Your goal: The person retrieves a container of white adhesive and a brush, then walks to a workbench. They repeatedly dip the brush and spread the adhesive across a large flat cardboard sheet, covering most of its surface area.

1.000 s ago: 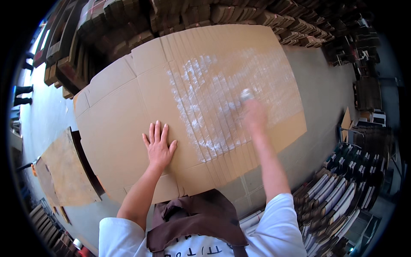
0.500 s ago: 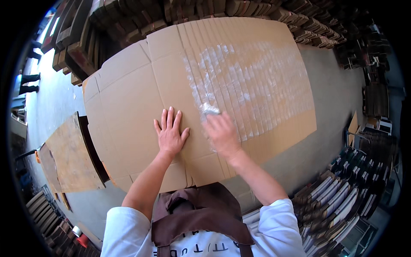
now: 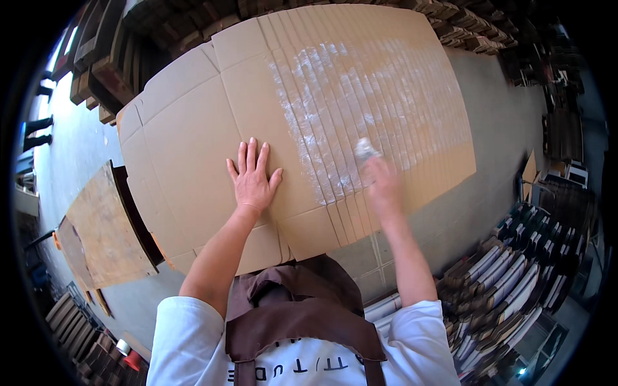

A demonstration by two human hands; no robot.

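Note:
A large brown cardboard sheet point(image 3: 183, 138) lies before me, creased with fold lines. On its right half, several narrow cardboard strips point(image 3: 380, 67) overlap like steps, their exposed edges smeared with a wet, whitish coat that looks like glue point(image 3: 331, 177). My left hand point(image 3: 252, 186) presses flat on the bare cardboard left of the strips, fingers spread. Closed around a brush point(image 3: 367, 150) with a white, wet tip, my right hand point(image 3: 384, 186) is over the middle of the coated strips, a little smeared by motion. Its grip hides the handle.
Wooden pieces point(image 3: 119, 71) are stacked at the far left, and more brown stacks point(image 3: 470, 32) stand along the back. A worn wooden board point(image 3: 106, 225) lies at the left. Rows of curved parts point(image 3: 499, 293) stand at the lower right. Grey floor point(image 3: 492, 109) shows at the right.
My right hand has moved to the right with the brush, from the strips' left edge to their middle. The whitish coat at the lower left of the strips looks thicker. My left hand stays flat.

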